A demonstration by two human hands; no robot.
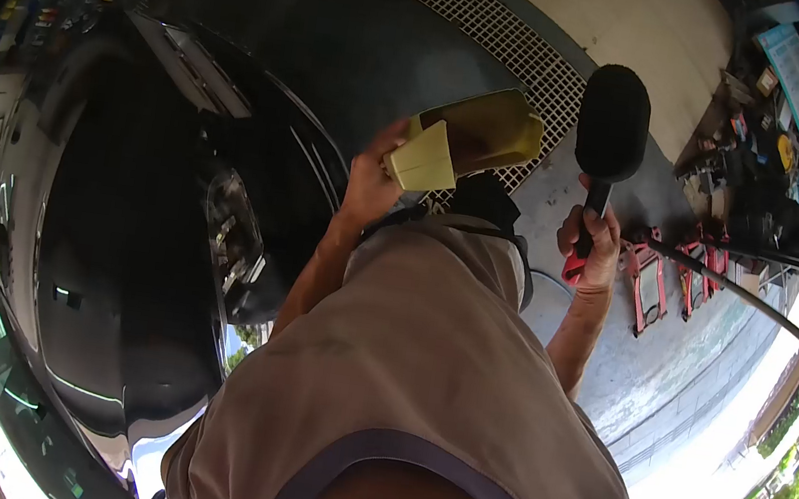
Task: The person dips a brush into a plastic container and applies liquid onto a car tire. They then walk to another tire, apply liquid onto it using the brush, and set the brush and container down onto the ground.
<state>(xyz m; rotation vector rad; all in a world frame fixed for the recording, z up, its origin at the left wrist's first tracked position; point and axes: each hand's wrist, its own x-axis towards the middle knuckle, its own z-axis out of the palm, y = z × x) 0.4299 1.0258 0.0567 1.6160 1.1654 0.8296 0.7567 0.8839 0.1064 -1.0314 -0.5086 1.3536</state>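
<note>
My left hand is closed on the near edge of a yellow open box-like container, which is tilted and shows a darker hollow inside. I cannot make out exactly what kind of container it is. In my right hand is the dark handle of a brush, with its thick, rounded black head pointing up and away from me. Something red shows below the fingers of that hand. The brush is to the right of the yellow container, apart from it.
A black car stands close on my left, its headlight near my left arm. Floor grating runs ahead. Red metal stands and dark poles are on the right, with cluttered shelving beyond.
</note>
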